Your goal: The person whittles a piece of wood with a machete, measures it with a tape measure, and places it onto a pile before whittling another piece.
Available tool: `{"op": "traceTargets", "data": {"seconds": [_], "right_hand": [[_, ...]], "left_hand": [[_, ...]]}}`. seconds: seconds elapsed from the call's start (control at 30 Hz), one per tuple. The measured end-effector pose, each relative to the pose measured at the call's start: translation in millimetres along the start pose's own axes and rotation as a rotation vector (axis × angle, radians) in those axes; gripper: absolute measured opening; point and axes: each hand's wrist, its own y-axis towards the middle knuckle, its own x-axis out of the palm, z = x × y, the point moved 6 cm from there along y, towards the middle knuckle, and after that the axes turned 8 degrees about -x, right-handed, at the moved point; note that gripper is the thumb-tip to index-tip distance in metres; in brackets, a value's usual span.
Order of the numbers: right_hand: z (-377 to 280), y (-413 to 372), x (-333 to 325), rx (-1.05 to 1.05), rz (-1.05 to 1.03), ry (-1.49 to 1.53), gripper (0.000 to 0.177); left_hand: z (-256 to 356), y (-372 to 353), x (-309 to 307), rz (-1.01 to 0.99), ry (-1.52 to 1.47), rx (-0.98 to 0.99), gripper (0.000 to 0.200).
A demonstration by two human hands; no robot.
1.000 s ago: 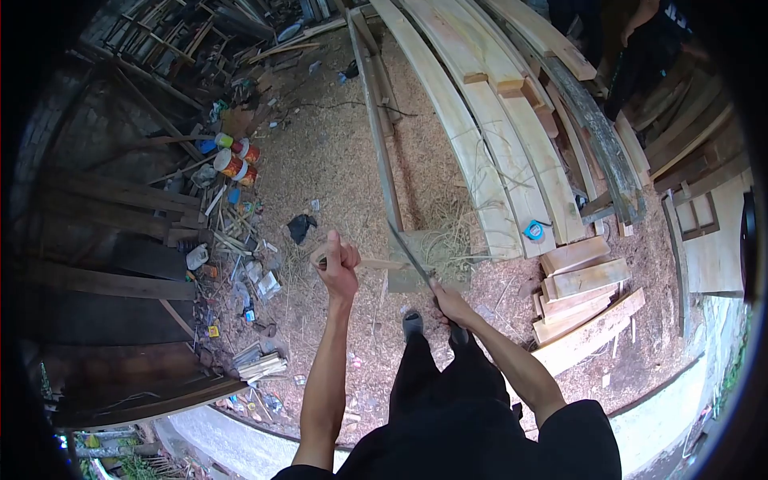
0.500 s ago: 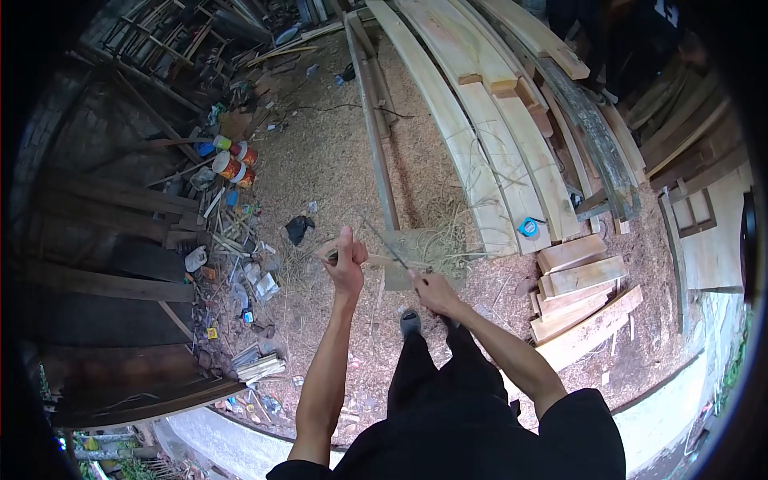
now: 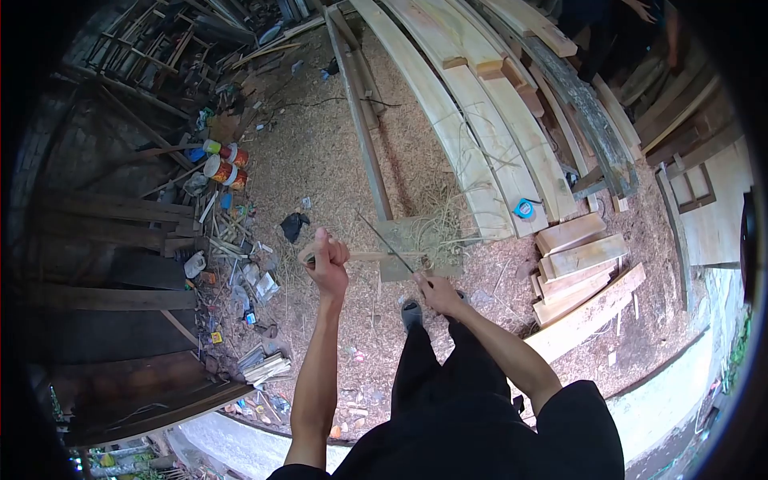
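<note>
My left hand point(image 3: 326, 262) is a closed fist, thumb up, around a pale strip of wood point(image 3: 370, 256) that runs out to the right over the sheet on the floor. In my right hand point(image 3: 440, 294), the fingers wrap the handle of a long, thin, dark blade point(image 3: 386, 243), seen almost edge-on like a machete. Its tip points away and to the left, and the blade crosses over the strip in this view. Beneath both lies a flat greenish sheet point(image 3: 398, 270) with thin shavings point(image 3: 448, 216) heaped at its far right.
Long planks point(image 3: 448, 144) stretch away at the right, with a blue tape measure point(image 3: 524, 209) on one. Short wood blocks point(image 3: 578, 276) are stacked nearer. Paint buckets point(image 3: 220, 170) and litter line the left side. Another person's hand point(image 3: 640, 10) shows at the top right.
My left hand has moved slightly left and the wooden strip lies more level. The blade still points away to the left. A person's hand has appeared at the top right.
</note>
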Motion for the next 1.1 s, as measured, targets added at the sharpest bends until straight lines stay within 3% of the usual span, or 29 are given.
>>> {"op": "traceTargets", "data": {"seconds": [0.07, 0.1, 0.17, 0.3, 0.47, 0.5, 0.57, 0.67, 0.73, 0.93, 1.0, 1.03, 1.1], "right_hand": [[56.6, 12.9, 7.7, -0.006, 0.189, -0.03, 0.063], [75.1, 17.5, 4.7, -0.007, 0.186, -0.026, 0.063], [125.3, 16.6, 1.0, 0.364, 0.061, -0.035, 0.063], [131.1, 16.2, -1.5, 0.261, 0.029, 0.008, 0.063], [98.4, 9.5, -5.8, 0.497, 0.011, 0.126, 0.063], [88.1, 12.6, -3.6, 0.491, 0.016, 0.127, 0.063], [46.6, 24.3, -0.9, 0.14, 0.065, 0.105, 0.063], [-44.1, 6.8, 2.1, 0.155, 0.017, 0.255, 0.063], [-94.9, 1.5, -5.7, -0.169, 0.12, 0.217, 0.062], [-99.4, 3.8, -5.0, -0.193, 0.22, 0.098, 0.059], [-104.4, 3.9, 2.5, -0.112, 0.13, 0.1, 0.058], [-102.0, 6.6, 6.2, -0.029, 0.046, 0.094, 0.057], [-103.7, 6.3, 1.2, -0.091, 0.098, 0.091, 0.058]], "left_hand": [[0.5, 0.5, -1.3, -0.005, 0.073, -0.038, 0.05], [1.9, 0.1, -2.6, -0.004, 0.077, -0.038, 0.05], [5.4, -1.6, -4.3, -0.01, 0.069, -0.023, 0.049], [4.9, 0.7, -1.2, 0.051, 0.085, 0.021, 0.049], [10.5, 4.3, 5.7, 0.256, 0.164, 0.142, 0.049], [9.8, 5.7, 10.3, 0.251, 0.163, 0.147, 0.049], [7.9, 2.9, 9.9, 0.385, 0.189, 0.164, 0.049], [6.9, 6.8, 13.3, 0.375, 0.162, 0.158, 0.049], [4.5, 5.5, 13.9, 0.389, 0.159, 0.155, 0.049], [6.2, 0.1, -1.8, 0.544, 0.156, 0.172, 0.048], [7.6, 2.4, -9.4, 0.595, 0.08, 0.109, 0.048], [6.7, 3.1, -7.3, 0.59, 0.077, 0.112, 0.048], [5.9, -5.9, -3.0, 0.52, 0.124, 0.163, 0.048]]}}
